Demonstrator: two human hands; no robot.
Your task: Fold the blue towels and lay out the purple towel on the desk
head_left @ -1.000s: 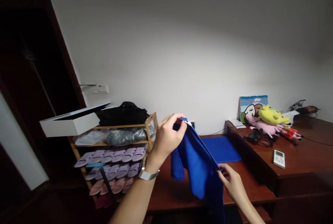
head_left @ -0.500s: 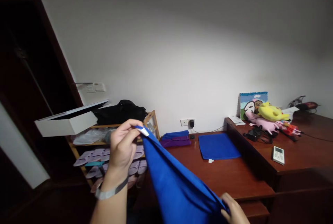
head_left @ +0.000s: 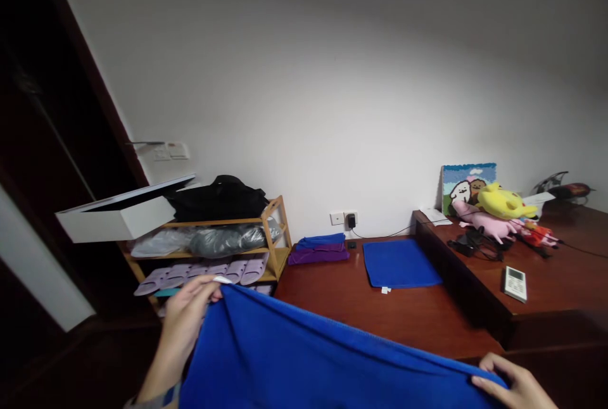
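Observation:
A blue towel [head_left: 323, 352] hangs spread between my two hands, its upper edge sloping down to the right. My left hand [head_left: 190, 304] pinches the towel's upper left corner, where a white label sticks out. At the opposite corner, my right hand [head_left: 510, 380] grips the same edge between thumb and fingers. The towel's lower part runs out of view. Beyond it on the wooden desk lies another blue towel [head_left: 401, 263], flat, with a small white tag at its front edge. Folded blue and purple towels [head_left: 318, 249] are stacked by the wall.
A wooden rack [head_left: 280, 232] at the left bears slippers, plastic-wrapped items, a black bag [head_left: 218, 199] and a white box [head_left: 116, 216]. On the raised desk [head_left: 551, 282] at the right are plush toys [head_left: 503, 201], a remote [head_left: 515, 283], cables and a picture [head_left: 468, 187].
My hands have moved apart, the left one down and leftward, the right one to the right. The towel, bunched diagonally before, is now stretched wide between them.

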